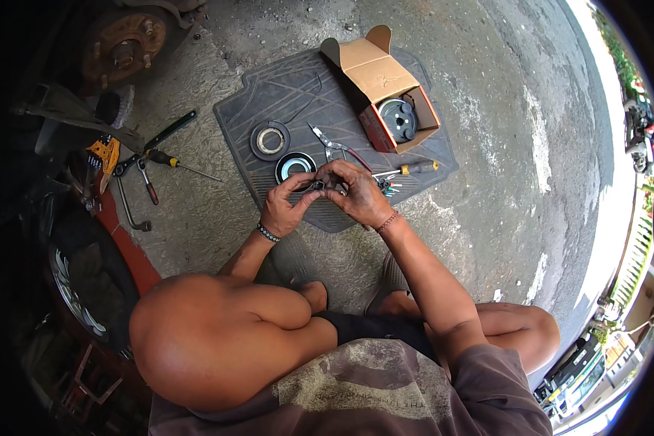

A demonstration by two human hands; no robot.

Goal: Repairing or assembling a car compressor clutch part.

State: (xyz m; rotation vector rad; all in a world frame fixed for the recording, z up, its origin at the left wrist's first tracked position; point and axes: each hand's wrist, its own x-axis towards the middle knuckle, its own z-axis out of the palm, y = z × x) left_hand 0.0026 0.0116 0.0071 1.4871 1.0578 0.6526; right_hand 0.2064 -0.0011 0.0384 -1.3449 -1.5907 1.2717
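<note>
Together, left hand (282, 209) and right hand (363, 198) pinch a small dark piece (319, 186) — each grip clamped — above a ridged mat (287, 98).

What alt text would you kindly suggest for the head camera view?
A person's left hand and right hand hold a small dark part over a dark mat. On it lie pliers, a screwdriver and an open cardboard box containing a round part.

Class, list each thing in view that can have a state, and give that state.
Left hand: pinching small dark part
Right hand: pinching the same part
Cardboard box: open, lid folded back
Round black part: inside box
Wheel hub: rusty, no wheel fitted
Floor mat: spread flat
Pliers: lying on mat, opening unclear
</note>
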